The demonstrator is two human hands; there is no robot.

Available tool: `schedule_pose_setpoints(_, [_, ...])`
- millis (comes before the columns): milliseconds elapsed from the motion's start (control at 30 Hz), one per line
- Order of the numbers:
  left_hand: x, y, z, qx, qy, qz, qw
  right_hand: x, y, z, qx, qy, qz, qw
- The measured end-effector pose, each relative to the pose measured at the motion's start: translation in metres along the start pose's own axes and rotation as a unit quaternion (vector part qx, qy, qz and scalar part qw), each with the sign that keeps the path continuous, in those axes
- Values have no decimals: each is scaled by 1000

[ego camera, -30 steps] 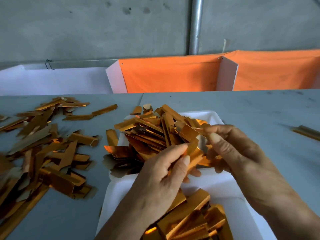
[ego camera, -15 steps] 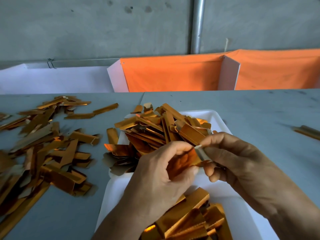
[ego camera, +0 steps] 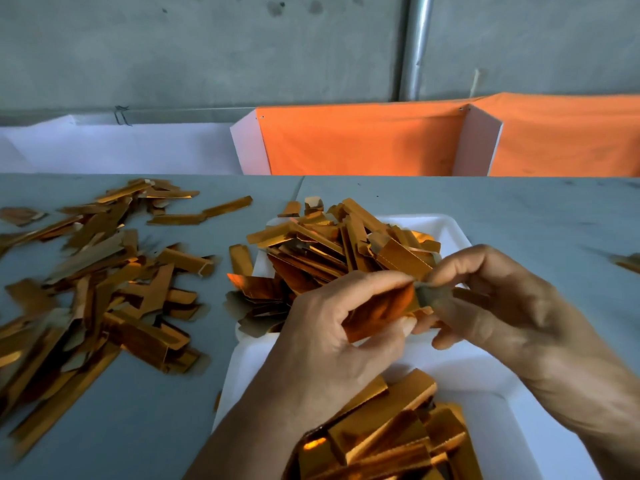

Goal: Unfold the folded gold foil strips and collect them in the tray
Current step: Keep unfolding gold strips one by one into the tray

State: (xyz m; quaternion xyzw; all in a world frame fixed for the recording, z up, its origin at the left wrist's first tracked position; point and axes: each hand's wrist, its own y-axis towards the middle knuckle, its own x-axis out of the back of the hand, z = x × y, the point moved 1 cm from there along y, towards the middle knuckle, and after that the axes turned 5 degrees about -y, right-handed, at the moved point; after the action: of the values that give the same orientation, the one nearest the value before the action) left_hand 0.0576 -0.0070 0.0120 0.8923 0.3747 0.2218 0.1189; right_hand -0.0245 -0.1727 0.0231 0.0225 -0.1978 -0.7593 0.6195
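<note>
Foil strip [ego camera: 381,311], judged light and easily creased, is pinched by both hands, left hand [ego camera: 332,337] and right hand [ego camera: 485,306]; ends are best gripped.

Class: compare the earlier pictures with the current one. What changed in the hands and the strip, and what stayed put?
Both hands keep their grip on the foil strip; the right hand has pulled its grey end out sideways from the left hand, opening it. The tray and table pile stayed.

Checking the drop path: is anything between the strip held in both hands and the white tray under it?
Nothing visible. The strip, pinched by the left hand and right hand, hangs right above the bare middle of the tray.
</note>
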Motion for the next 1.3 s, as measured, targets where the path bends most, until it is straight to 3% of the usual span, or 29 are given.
schedule_pose_setpoints(267, [-5,1,-1,-31,42,12,999,-6,-2,-4,-4,-84,-29,996])
schedule_pose_setpoints(433, [-7,1,4,-34,77,17,996,-10,0,-13,-55,-137,-70,987])
schedule_pose_setpoints(500, [-7,1,4,-31,78,22,996,-7,-1,-11,-77,-86,-50,992])
schedule_pose_setpoints(633, [-5,2,3,-27,62,14,998,-1,0,-9,-119,155,4,981])
schedule_pose_setpoints(767, [-4,1,0,-28,51,16,998,-1,1,-12,-136,236,50,961])
schedule_pose_setpoints(1033, [-6,0,1,-21,60,31,998,0,2,-14,-196,215,56,955])
schedule_pose_setpoints(1300, [-5,0,2,-30,67,27,997,1,2,-14,-173,174,44,968])
